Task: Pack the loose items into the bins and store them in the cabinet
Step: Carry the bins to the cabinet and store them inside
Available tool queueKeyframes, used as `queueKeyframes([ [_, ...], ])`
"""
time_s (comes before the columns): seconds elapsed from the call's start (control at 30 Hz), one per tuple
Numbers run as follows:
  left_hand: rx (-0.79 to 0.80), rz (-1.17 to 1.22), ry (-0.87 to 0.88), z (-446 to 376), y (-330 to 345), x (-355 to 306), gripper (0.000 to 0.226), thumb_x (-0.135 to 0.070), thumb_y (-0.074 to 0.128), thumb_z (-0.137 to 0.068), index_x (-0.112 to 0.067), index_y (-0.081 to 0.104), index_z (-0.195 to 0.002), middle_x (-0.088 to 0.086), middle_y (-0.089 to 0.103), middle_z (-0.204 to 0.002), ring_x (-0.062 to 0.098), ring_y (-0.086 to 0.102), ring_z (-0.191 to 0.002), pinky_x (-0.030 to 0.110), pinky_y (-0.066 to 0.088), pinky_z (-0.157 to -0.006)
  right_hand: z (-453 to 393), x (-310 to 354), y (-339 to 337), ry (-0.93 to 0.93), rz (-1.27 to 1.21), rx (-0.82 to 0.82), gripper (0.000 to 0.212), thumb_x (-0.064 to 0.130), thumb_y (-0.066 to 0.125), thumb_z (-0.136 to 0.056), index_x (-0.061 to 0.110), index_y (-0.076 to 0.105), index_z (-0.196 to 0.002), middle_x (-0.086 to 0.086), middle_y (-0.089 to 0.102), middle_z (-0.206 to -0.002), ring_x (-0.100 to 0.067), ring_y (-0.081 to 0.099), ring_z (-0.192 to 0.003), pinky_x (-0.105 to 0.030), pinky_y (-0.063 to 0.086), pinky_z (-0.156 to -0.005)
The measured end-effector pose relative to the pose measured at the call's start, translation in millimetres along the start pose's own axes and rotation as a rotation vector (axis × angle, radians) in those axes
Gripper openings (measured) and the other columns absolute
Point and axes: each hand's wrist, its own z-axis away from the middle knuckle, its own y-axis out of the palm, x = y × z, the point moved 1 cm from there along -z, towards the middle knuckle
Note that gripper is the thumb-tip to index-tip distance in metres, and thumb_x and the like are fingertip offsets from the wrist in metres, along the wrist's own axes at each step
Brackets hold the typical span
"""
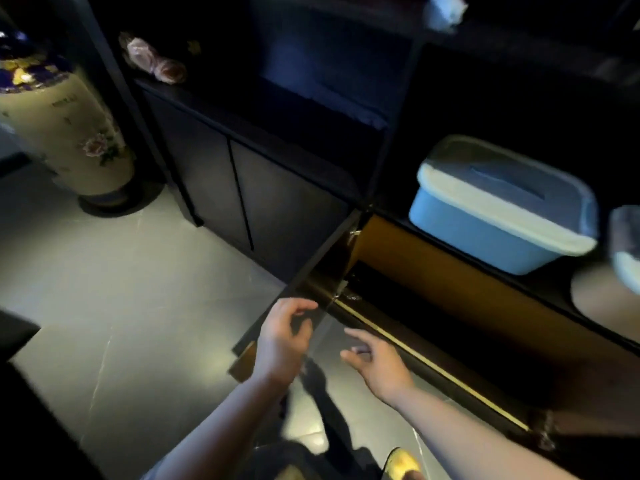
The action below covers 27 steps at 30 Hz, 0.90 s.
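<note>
Leftmost, a tall cream porcelain vase with a dark blue neck and pink flower painting [65, 133] stands on the pale grey tiled floor [121, 289], well clear of my work. Beside it runs the long black wooden cabinet [214, 168], with a crumpled pink cloth bundle [156, 60] lying on its lower top.

Moving toward the centre, one black cabinet door with a brown inner face [311, 282] is swung wide, showing a dark compartment edged by a thin brass-coloured strip [433, 368]. My left hand [280, 344] sits against the door's free edge, fingers loosely curved; it seems to touch the edge rather than clamp it, and it holds nothing else. My right hand [374, 362] hovers just beside it in front of the opening, fingers spread and relaxed, empty.

Further right, the task's light blue plastic bin with a white lid [498, 209] rests on the open shelf directly above that compartment, lid on. A second pale container [623, 251] shows at the far right edge, too blurred to identify.

As I judge it, the step is moving the bin into the compartment. I would keep the door fully open, grasp both short ends of the bin, lift it level off the shelf, then lower it past the door edge.
</note>
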Motion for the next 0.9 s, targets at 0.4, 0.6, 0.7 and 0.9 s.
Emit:
queueKeyframes([
  [0.4, 0.191, 0.152, 0.256, -124.0, 119.6, -171.7, 0.033, -0.007, 0.064, -0.085, -0.032, 0.061, -0.107, -0.014, 0.058, -0.108, -0.005, 0.054, -0.099, 0.020, 0.045, -0.090, 14.2, -44.5, -241.1, -0.129, -0.327, -0.865, 0.027, 0.016, 0.066, -0.088, 0.037, 0.062, -0.105, 0.017, 0.061, -0.110, -0.004, 0.056, -0.106, -0.018, 0.044, -0.086],
  [0.6, 0.097, 0.071, 0.245, -186.3, 139.1, -206.6, 0.029, -0.016, 0.058, -0.091, -0.026, 0.058, -0.118, -0.010, 0.052, -0.120, 0.005, 0.050, -0.107, 0.028, 0.041, -0.095, -24.5, -60.4, -305.5, -0.018, -0.237, -0.838, 0.048, 0.033, 0.060, -0.092, 0.024, 0.046, -0.137, 0.004, 0.046, -0.136, -0.015, 0.038, -0.131, -0.033, 0.034, -0.107],
  [0.7, 0.180, -0.041, 0.196, -209.3, 150.2, -207.4, 0.039, -0.019, 0.058, -0.092, -0.020, 0.050, -0.131, -0.005, 0.045, -0.134, 0.008, 0.042, -0.119, 0.025, 0.034, -0.100, -47.2, -68.1, -314.6, 0.117, -0.177, -0.762, 0.065, 0.039, 0.061, -0.089, 0.019, 0.035, -0.145, -0.004, 0.045, -0.134, -0.022, 0.037, -0.130, -0.036, 0.034, -0.105],
  [0.9, 0.334, -0.216, 0.020, -256.6, 160.8, -200.0, 0.055, -0.038, 0.068, -0.083, -0.006, 0.049, -0.123, 0.004, 0.049, -0.115, 0.024, 0.053, -0.108, 0.029, 0.044, -0.087, -72.8, -84.8, -323.7, 0.329, -0.223, -0.726, 0.046, 0.053, 0.065, -0.081, 0.009, 0.054, -0.078, -0.004, 0.051, -0.068, -0.020, 0.051, -0.065, -0.028, 0.034, -0.052],
])
